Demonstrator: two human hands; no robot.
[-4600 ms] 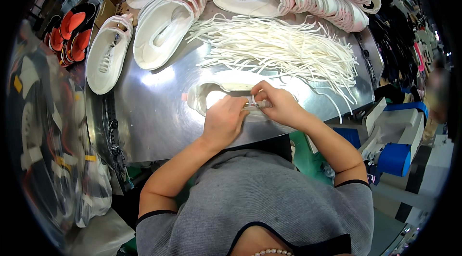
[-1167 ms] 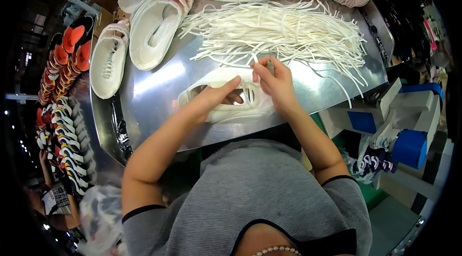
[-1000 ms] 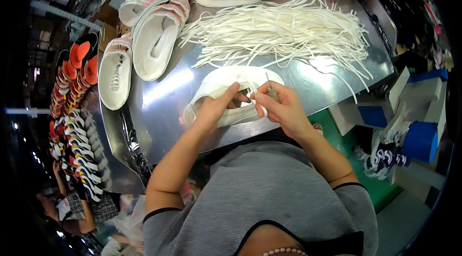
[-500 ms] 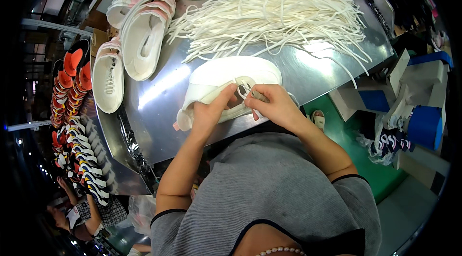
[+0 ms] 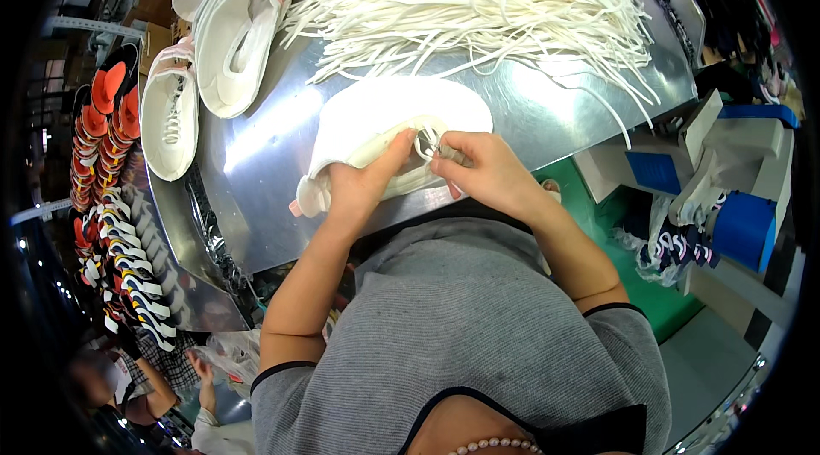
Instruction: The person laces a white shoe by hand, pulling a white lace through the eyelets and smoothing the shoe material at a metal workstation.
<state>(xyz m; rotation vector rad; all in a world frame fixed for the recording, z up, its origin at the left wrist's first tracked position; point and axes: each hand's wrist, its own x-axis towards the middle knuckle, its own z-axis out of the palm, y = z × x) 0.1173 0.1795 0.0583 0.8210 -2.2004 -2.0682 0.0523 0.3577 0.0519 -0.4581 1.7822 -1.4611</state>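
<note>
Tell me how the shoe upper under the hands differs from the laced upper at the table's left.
The left hand grips the handled upper, with the right hand at its opening; no hand touches the laced upper.
The handled upper shows a loose lace loop; the laced upper shows lacing in rows.
The handled upper lies mostly crosswise; the laced upper stretches mostly away from the person.
Both are mostly white, with some pink.

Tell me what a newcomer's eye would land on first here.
Most likely the big tangle of white laces across the far side of the shiny metal table. Just nearer lies a white shoe, with the left hand at its opening and the right hand at a lace there. Bright orange pieces stand out at the far left.
</note>
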